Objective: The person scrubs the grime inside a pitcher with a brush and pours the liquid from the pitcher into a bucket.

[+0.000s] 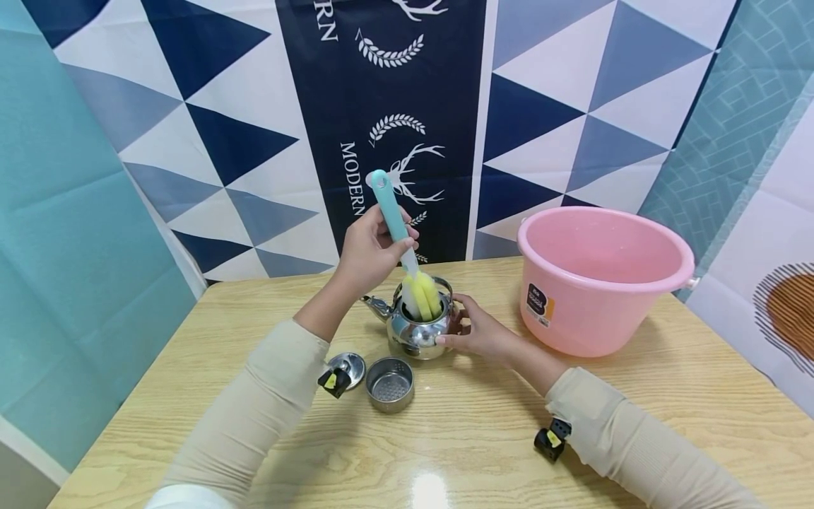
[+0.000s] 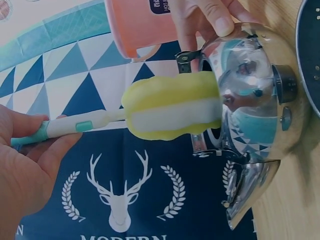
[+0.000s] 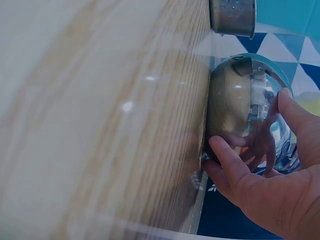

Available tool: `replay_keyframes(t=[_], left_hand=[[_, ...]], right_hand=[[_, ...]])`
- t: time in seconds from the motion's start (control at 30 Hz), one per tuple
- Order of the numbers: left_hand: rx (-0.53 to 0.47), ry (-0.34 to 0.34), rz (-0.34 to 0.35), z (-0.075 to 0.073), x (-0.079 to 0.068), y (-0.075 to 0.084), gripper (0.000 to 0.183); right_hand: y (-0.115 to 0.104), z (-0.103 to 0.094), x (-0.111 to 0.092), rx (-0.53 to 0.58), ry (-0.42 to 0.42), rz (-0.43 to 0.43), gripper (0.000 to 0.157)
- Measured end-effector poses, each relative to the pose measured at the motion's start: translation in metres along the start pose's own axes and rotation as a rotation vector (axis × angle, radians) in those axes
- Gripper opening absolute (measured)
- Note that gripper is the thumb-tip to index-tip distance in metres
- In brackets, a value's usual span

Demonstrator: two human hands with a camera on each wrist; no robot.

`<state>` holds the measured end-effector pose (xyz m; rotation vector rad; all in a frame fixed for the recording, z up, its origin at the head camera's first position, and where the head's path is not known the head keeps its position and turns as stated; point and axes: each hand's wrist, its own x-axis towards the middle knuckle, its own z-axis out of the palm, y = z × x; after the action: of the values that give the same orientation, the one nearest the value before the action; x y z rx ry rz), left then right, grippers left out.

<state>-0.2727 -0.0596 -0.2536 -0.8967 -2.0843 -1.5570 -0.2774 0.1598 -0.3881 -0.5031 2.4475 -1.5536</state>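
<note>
Kettle [image 1: 410, 338] stood upright on the tabletop [image 1: 483, 438], its spout [image 1: 378, 307] toward the person's left, its top uncovered. The left hand [image 1: 372, 247], above the kettle, pinched the brush [image 1: 410, 265] by its teal-and-white handle between thumb and fingers. The brush sloped down into the kettle; its yellow-and-white sponge head [image 1: 425, 297] sat partly inside the mouth, the upper part protruding. The right hand [image 1: 480, 332] gripped the kettle's right side, thumb high near the rim, fingertips low on the body. A perforated strainer [image 1: 390, 406] lay on the person's side of the kettle. A metal lid [image 1: 352, 366], partly hidden by a wrist camera [image 1: 335, 382], lay to the kettle's near left. A pink tub [image 1: 585, 314] stood to the kettle's right; a patterned cloth [image 1: 254, 212] hung behind it.
</note>
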Motion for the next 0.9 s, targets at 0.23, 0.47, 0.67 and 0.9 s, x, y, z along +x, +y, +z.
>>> replay_keyframes(t=[0.23, 0.47, 0.67, 0.9], left_hand=[[-0.025, 0.015, -0.011, -0.005, 0.001, 0.008, 0.027], [-0.028, 0.042, -0.022, -0.011, 0.0, 0.014, 0.027], [-0.038, 0.044, -0.025, -0.016, -0.002, 0.018, 0.027], [-0.056, 0.041, -0.04, -0.022, -0.007, 0.019, 0.027]], right_hand=[[-0.002, 0.0, -0.001, -0.005, 0.004, 0.002, 0.09], [-0.004, 0.002, -0.002, 0.001, 0.004, 0.013, 0.09], [-0.005, 0.001, -0.002, -0.025, 0.008, 0.013, 0.091], [-0.006, 0.0, -0.003, -0.034, 0.007, 0.006, 0.091]])
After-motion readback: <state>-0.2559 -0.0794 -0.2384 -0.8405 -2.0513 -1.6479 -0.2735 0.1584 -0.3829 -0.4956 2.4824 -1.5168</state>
